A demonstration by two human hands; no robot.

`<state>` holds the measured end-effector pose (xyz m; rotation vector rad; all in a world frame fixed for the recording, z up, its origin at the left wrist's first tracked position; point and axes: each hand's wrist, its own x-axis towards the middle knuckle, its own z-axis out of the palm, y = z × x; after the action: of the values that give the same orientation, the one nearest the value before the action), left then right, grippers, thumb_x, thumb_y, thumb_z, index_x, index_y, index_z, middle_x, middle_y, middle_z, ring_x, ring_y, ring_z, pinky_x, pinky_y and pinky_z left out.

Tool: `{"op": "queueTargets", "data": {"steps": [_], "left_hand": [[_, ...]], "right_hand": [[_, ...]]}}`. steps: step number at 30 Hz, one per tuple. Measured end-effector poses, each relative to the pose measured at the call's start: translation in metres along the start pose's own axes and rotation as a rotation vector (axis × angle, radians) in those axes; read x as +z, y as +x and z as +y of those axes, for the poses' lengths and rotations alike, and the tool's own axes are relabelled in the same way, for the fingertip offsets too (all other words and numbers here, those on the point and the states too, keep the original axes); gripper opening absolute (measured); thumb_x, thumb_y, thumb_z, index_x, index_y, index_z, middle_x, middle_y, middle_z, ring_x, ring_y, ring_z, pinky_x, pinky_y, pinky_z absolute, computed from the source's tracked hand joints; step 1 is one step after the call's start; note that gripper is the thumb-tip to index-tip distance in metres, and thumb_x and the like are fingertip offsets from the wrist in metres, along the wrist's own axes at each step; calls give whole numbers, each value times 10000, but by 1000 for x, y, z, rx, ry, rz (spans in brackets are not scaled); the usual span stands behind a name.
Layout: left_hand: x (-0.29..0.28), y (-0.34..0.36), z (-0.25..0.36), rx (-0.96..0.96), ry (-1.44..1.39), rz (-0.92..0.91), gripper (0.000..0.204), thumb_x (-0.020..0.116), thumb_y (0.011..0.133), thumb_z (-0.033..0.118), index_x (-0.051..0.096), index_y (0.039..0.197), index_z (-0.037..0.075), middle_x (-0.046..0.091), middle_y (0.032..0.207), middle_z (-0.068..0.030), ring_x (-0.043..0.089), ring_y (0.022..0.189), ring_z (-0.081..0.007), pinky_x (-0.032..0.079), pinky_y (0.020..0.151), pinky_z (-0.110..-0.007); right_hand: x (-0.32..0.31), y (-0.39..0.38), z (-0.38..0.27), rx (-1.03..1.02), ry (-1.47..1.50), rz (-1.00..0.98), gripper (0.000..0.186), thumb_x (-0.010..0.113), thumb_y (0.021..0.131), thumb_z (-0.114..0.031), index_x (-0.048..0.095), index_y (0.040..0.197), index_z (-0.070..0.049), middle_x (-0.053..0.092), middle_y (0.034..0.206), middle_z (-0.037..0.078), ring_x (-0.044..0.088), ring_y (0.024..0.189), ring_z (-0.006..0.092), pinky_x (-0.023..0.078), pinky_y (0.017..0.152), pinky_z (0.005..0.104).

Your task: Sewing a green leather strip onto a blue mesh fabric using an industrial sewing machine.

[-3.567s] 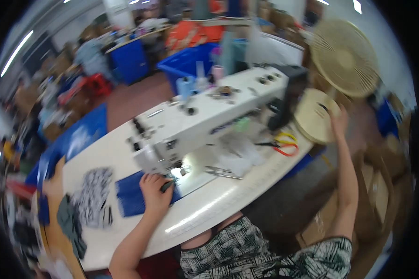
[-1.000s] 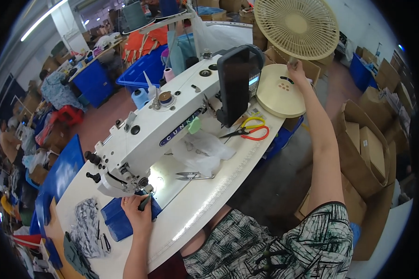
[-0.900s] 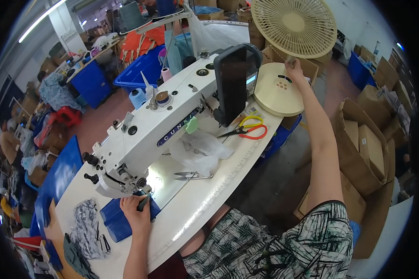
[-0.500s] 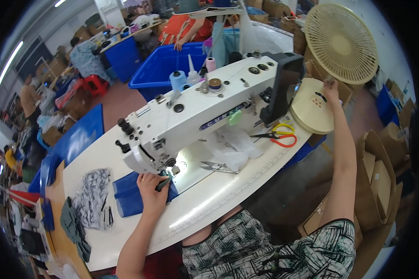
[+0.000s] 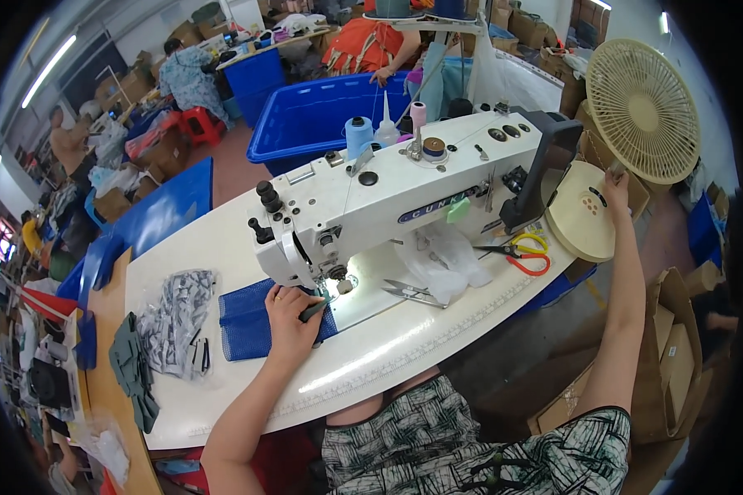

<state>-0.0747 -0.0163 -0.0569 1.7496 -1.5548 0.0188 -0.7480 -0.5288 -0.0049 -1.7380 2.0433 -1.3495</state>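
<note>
My left hand (image 5: 292, 323) rests beside the lit needle area of a white sewing machine (image 5: 404, 186). Its fingers close on a small dark green fabric strip (image 5: 312, 312), over a piece of blue mesh fabric (image 5: 243, 322) lying flat on the machine table. At the far right, my right arm is stretched out. My right hand (image 5: 617, 195) grips a cream electric fan (image 5: 642, 111) at the short neck between its round grille and its base (image 5: 579, 216); the fingertips are partly hidden.
Thread snips (image 5: 417, 294) and scissors with yellow and red handles (image 5: 524, 254) lie by a clear plastic bag (image 5: 444, 262). Grey patterned fabric (image 5: 177, 318) and dark green pieces (image 5: 132, 371) are at the left. A blue bin (image 5: 305, 124) stands behind; cardboard boxes (image 5: 673, 363) sit at right.
The whole view has shifted, so the table and machine sit further right in the picture. Both hands keep their places, the left by the needle and the right on the fan's neck.
</note>
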Motion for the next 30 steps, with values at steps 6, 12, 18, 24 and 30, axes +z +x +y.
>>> {"op": "queueTargets", "data": {"steps": [6, 12, 18, 24, 30], "left_hand": [[0, 0, 1, -4, -3, 2, 85, 803, 842, 68, 786, 923, 47, 672, 908, -75, 653, 1013, -273, 336, 1182, -525], [0, 0, 1, -12, -3, -6, 90, 803, 842, 67, 789, 928, 45, 671, 904, -76, 650, 1008, -274, 338, 1183, -519], [1, 0, -2, -2, 1, -7, 93, 808, 836, 67, 791, 926, 49, 670, 899, -75, 645, 1014, -277, 342, 1173, -508], [2, 0, -1, 3, -2, 7, 91, 808, 833, 64, 790, 921, 50, 672, 900, -70, 644, 1015, -270, 336, 1177, -511], [1, -1, 0, -8, -5, 8, 91, 809, 830, 61, 791, 919, 50, 679, 909, -64, 646, 1014, -265, 332, 1186, -516]], "right_hand": [[0, 3, 3, -12, 44, -13, 712, 598, 1067, -491, 382, 1594, -64, 540, 1567, 235, 514, 1469, 409, 420, 1187, 474], [0, 1, 1, -2, 30, -10, 713, 584, 1070, -505, 380, 1593, -66, 538, 1565, 241, 505, 1476, 416, 416, 1187, 473], [2, 7, 6, -9, -20, 16, 678, 584, 1075, -507, 410, 1564, -70, 565, 1502, 230, 536, 1425, 414, 419, 1162, 465], [3, 9, 10, -22, -21, 7, 686, 576, 1090, -518, 409, 1559, -46, 583, 1437, 208, 567, 1371, 379, 417, 1143, 426], [0, 9, 7, -16, 14, -29, 682, 594, 1076, -501, 412, 1570, -67, 574, 1531, 230, 545, 1440, 418, 418, 1180, 466]]}}
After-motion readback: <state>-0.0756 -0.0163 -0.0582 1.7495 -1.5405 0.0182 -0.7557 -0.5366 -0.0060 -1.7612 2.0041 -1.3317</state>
